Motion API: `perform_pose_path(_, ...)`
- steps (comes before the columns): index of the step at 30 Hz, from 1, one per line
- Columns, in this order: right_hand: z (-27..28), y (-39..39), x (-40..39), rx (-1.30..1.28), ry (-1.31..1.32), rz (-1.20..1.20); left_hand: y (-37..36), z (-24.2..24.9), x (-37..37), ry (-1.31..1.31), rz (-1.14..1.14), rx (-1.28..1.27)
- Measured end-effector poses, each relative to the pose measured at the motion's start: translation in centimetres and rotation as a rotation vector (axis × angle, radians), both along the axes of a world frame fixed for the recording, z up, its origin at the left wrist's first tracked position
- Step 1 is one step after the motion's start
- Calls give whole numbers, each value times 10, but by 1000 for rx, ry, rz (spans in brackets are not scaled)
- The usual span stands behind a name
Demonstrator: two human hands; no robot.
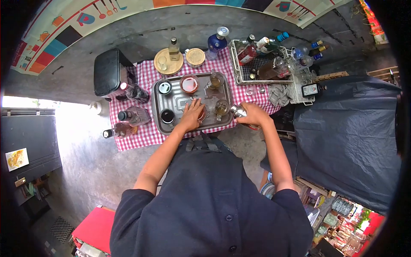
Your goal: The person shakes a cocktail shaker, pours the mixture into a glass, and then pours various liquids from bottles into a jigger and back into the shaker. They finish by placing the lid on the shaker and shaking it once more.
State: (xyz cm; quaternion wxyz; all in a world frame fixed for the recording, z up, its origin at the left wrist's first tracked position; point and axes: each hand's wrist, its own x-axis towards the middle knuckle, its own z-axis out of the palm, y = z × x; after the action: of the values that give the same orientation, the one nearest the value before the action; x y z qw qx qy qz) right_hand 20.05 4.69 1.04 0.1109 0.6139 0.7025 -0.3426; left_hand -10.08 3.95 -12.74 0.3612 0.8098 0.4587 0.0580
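Observation:
My left hand (pixel 192 115) reaches over the front of the metal tray (pixel 156 107), fingers curved around a small glass cup (pixel 203 114) of reddish drink and partly hiding it. At the tray's right front corner, my right hand (pixel 254 115) grips a cocktail shaker with a silver top (pixel 238 111), tilted toward the tray; the palm hides much of its body. Between my hands stands a glass mug (pixel 221 108) of pale amber liquid. Also on the tray are a mug of dark liquid (pixel 167 116), a dark cup (pixel 164 88), a bowl of red liquid (pixel 189 84) and another amber mug (pixel 215 80).
Bottles (pixel 136 115) line the left side of the checked cloth (pixel 143 141), beside a black bin (pixel 108 73). Behind the tray are a round wooden board (pixel 162 68) and a blue bottle (pixel 217 43). A wire basket (pixel 234 64) of bottles stands back right, near a crumpled cloth (pixel 279 95).

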Motion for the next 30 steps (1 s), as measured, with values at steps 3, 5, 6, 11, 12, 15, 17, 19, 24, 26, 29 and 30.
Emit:
perform_pose_path(3,-24,-1,3,14,41,12,0,-3,1,-8,4,14)
perform_pose_path(5,-31,-2,3,-1,53,1,-1,-5,1,-4,3,19)
perform_pose_path(6,-34,-2,4,13,53,0,0,-6,1,-3,1,21)
perform_pose_path(11,-44,-3,5,21,61,-5,1,-6,0,-4,-8,6)
perform_pose_path(12,-49,-3,7,35,73,-5,1,-6,0,5,-12,-2)
perform_pose_path(15,-58,-3,10,47,94,-11,0,-7,0,0,-8,0)
perform_pose_path(17,-54,-1,8,20,89,-20,0,-9,0,-9,-4,12)
perform_pose_path(19,-55,0,7,12,83,-21,0,-8,0,-15,-1,14)
perform_pose_path(24,-62,2,11,25,100,-8,0,-7,0,-14,2,17)
perform_pose_path(26,-62,3,11,34,113,-17,0,-7,0,-15,5,14)
perform_pose_path(29,-62,8,11,21,83,-9,0,-5,0,-7,3,9)
perform_pose_path(30,-61,8,11,40,92,-8,0,-4,0,-3,1,7)
